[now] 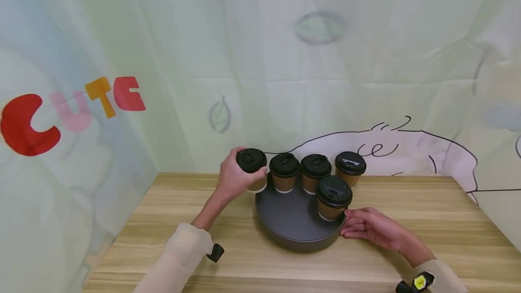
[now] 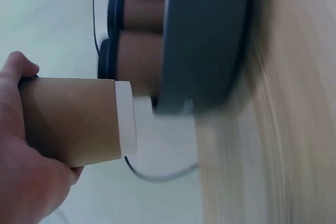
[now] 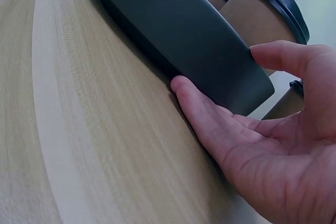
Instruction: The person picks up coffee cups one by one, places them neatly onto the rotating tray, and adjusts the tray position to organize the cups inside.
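Note:
My left hand (image 1: pixel 238 175) grips a brown paper coffee cup (image 2: pixel 73 119) with a black lid, held upright at the left rim of a dark grey round tray (image 1: pixel 285 220). In the left wrist view the white base of this cup shows higher than the tray's foot. My right hand (image 1: pixel 374 227) holds the tray's right edge, thumb at the rim and fingers low along the outer wall. On the tray stand two lidded cups at the back, a left one (image 1: pixel 284 173) and a middle one (image 1: pixel 314 173), plus a nearer cup (image 1: pixel 333 198) at the right.
Another lidded coffee cup (image 1: pixel 350 168) stands behind the tray's right side, by the back of the wooden table (image 1: pixel 236 257). A printed curtain (image 1: pixel 260 80) hangs behind the table. Both sleeves have small dark devices at the wrists.

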